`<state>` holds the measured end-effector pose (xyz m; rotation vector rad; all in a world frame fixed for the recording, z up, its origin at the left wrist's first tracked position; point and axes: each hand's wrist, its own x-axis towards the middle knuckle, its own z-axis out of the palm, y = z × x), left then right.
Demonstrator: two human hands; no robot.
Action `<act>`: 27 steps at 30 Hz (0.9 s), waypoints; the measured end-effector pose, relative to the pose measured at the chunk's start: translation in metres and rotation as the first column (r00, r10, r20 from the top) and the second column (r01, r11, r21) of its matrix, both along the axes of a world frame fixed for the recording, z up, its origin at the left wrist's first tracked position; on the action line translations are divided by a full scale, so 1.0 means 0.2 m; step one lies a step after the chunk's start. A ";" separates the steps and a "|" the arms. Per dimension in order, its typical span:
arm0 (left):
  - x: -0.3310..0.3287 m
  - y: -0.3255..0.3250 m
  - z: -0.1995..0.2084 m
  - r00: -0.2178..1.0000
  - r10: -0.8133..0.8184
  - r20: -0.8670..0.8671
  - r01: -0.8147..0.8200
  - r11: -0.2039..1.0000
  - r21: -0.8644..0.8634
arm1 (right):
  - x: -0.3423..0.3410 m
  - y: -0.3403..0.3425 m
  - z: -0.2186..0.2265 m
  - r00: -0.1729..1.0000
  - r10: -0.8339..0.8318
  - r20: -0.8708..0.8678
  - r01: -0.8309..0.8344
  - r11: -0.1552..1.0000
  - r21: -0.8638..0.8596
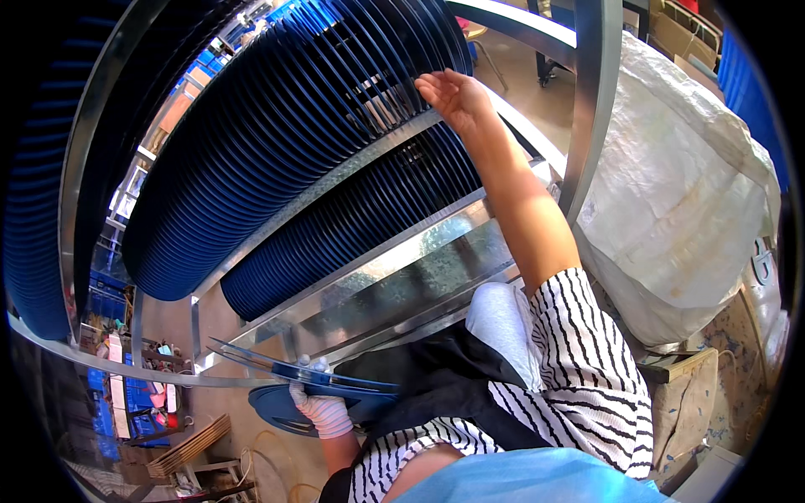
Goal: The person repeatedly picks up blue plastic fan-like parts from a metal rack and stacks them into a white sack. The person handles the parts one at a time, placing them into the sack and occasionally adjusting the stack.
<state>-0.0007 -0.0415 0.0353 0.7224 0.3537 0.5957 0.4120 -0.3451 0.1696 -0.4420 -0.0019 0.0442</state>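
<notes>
My left hand [323,407], in a pale striped glove, is closed around several dark blue flat round plates [360,387] held low beside my lap. Some of its fingers are hidden behind the plates. My bare right hand [457,96] is raised at the right end of the upper row of thin dark blue discs [277,126]. Its fingers are stretched out, palm partly showing, with nothing in them. Whether the fingertips touch a disc, I cannot tell. A lower row of similar discs [352,214] stands on edge beneath the upper one.
A metal frame [591,109] holds the rows, with another stack of blue discs [33,184] at far left. To the right hangs a big whitish sack [671,193]. Near it is a wooden box [688,402]. Slatted wood [191,446] lies at lower left.
</notes>
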 end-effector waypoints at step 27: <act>-0.02 0.03 -0.03 0.993 -0.097 0.060 0.099 0.994 -0.037 | 0.19 0.08 -0.13 0.945 0.279 -0.169 -0.138 0.810 0.570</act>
